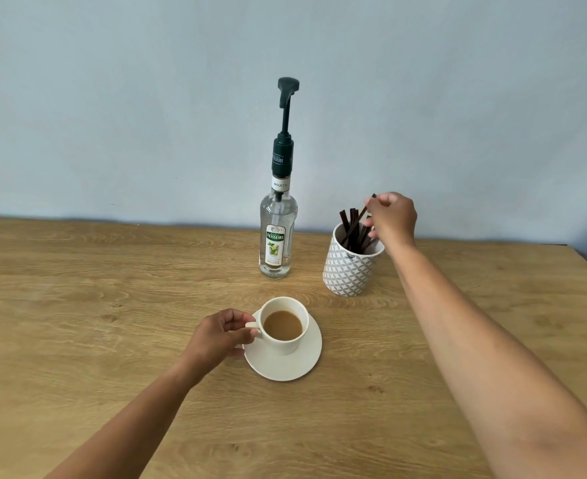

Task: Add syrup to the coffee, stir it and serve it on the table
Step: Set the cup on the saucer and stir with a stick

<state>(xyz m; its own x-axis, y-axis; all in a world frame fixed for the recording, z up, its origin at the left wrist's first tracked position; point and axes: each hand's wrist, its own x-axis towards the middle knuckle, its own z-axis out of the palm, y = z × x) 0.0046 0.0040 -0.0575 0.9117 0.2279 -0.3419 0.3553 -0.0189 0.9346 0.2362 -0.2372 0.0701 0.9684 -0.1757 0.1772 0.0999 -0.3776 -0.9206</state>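
White ceramic cup (285, 328) of pale brown milky coffee (282, 324), standing upright on a round white saucer (285, 361) in the middle of the light wooden surface (112, 305). Left hand (221, 335) just left of the cup, grip closed on the small white cup handle (253, 326), thumb over the top, fingers curled beneath and touching the saucer rim.

Beyond the cup, close to the pale blue wall (146, 98): tall clear glass syrup bottle (278, 233) with a green and white label, upright, nearly empty-looking, topped by a dark green pump dispenser (286, 95) with the plunger fully raised and the spout turned toward the cup. Bottle well apart from the cup, not touching it.

Right of the bottle and beyond-right of the cup: white cylindrical holder with a grey geometric pattern (350, 267), filled with thin dark brown stir sticks (352, 226) leaning at various angles. Right hand (394, 219) above the holder's far rim, grip narrow, thumb and forefinger pinched on the upper end of one dark brown stir stick (368, 206), tilted, lower end hidden among the others inside the holder.
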